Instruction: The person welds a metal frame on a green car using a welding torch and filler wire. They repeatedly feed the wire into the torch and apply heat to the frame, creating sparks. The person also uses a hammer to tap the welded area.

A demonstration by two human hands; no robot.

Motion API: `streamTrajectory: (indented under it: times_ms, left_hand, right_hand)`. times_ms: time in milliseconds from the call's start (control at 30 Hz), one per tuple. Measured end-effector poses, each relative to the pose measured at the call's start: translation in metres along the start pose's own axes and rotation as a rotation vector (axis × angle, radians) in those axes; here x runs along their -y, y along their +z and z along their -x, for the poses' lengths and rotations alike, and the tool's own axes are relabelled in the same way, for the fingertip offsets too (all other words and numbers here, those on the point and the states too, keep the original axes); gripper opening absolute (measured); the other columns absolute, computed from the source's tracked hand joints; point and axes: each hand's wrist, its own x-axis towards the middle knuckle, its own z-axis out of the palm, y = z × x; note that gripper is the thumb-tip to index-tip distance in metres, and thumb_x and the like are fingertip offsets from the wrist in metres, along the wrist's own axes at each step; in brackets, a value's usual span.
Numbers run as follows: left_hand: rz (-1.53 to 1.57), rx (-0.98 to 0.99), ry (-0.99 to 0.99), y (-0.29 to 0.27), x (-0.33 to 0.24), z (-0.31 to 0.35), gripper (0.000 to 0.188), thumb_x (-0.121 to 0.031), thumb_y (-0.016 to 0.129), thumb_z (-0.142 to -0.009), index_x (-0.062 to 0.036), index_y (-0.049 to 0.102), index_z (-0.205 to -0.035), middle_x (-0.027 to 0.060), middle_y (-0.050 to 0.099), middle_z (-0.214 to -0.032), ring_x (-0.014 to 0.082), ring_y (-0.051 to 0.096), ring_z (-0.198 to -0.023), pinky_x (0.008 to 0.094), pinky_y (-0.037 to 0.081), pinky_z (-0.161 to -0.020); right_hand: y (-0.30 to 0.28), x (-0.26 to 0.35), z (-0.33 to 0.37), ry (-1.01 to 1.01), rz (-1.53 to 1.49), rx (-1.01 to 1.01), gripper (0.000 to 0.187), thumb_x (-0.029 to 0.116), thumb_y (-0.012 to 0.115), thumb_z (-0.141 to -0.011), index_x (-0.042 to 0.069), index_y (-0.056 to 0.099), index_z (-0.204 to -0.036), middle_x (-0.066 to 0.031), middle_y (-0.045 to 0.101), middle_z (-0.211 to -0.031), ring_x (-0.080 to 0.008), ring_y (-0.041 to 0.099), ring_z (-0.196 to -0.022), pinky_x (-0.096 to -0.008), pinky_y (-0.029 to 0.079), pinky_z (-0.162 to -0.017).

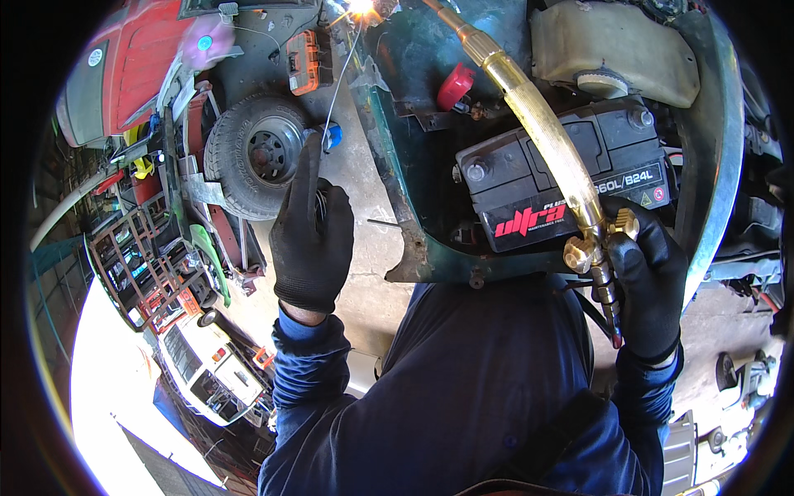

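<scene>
Brass torch (546,136) slants forward from gripping right hand (649,285); left hand (314,244) pinches thin rod (340,83)

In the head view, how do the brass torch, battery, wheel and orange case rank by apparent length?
1. Brass torch
2. Battery
3. Wheel
4. Orange case
The torch's nearness may exaggerate its size.

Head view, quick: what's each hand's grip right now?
Left hand: holding a thin metal rod, index finger extended.
Right hand: closed on the brass torch at its valve end.
</scene>
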Motion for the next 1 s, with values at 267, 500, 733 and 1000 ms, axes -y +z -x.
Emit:
streamTrajectory:
  times_ms: [267,500,733,1000]
  left_hand:
    - [0.001,-0.014,0.034,0.0013,0.0014,-0.0001,0.064,-0.005,0.062,-0.101,-0.0040,0.047,-0.163,0.0190,0.071,-0.104,0.0233,0.068,-0.080,0.0381,0.057,-0.075]
    - [0.002,-0.001,0.011,0.0003,0.0014,0.0012,0.064,-0.006,0.062,-0.101,-0.0041,0.046,-0.164,0.0180,0.070,-0.098,0.0243,0.069,-0.079,0.0388,0.056,-0.074]
    - [-0.007,0.005,-0.004,-0.0006,0.0007,0.0013,0.064,-0.007,0.063,-0.101,-0.0049,0.046,-0.164,0.0161,0.070,-0.093,0.0241,0.068,-0.075,0.0386,0.056,-0.072]
    - [-0.017,-0.007,0.022,0.0009,0.0036,0.0017,0.065,-0.007,0.063,-0.101,-0.0051,0.047,-0.164,0.0173,0.069,-0.096,0.0242,0.069,-0.078,0.0384,0.056,-0.073]
  right_hand:
    - [-0.0004,0.0008,0.0007,0.003,-0.006,-0.009,0.033,0.015,0.064,-0.105,-0.002,0.070,-0.133,-0.0087,0.077,-0.104,-0.0104,0.070,-0.086,-0.0286,0.058,-0.079]
    - [-0.0009,0.0017,0.0020,0.016,0.008,-0.002,0.032,0.017,0.065,-0.105,-0.001,0.071,-0.131,-0.0076,0.077,-0.099,-0.0093,0.070,-0.082,-0.0278,0.058,-0.076]
    - [-0.0020,0.0000,0.0010,-0.018,0.051,0.003,0.033,0.016,0.064,-0.105,-0.001,0.071,-0.132,-0.0076,0.077,-0.100,-0.0095,0.070,-0.083,-0.0284,0.057,-0.076]
    - [-0.0024,0.0003,0.0023,0.006,0.045,0.007,0.033,0.017,0.064,-0.105,-0.001,0.071,-0.132,-0.0082,0.077,-0.103,-0.0106,0.070,-0.085,-0.0292,0.057,-0.079]
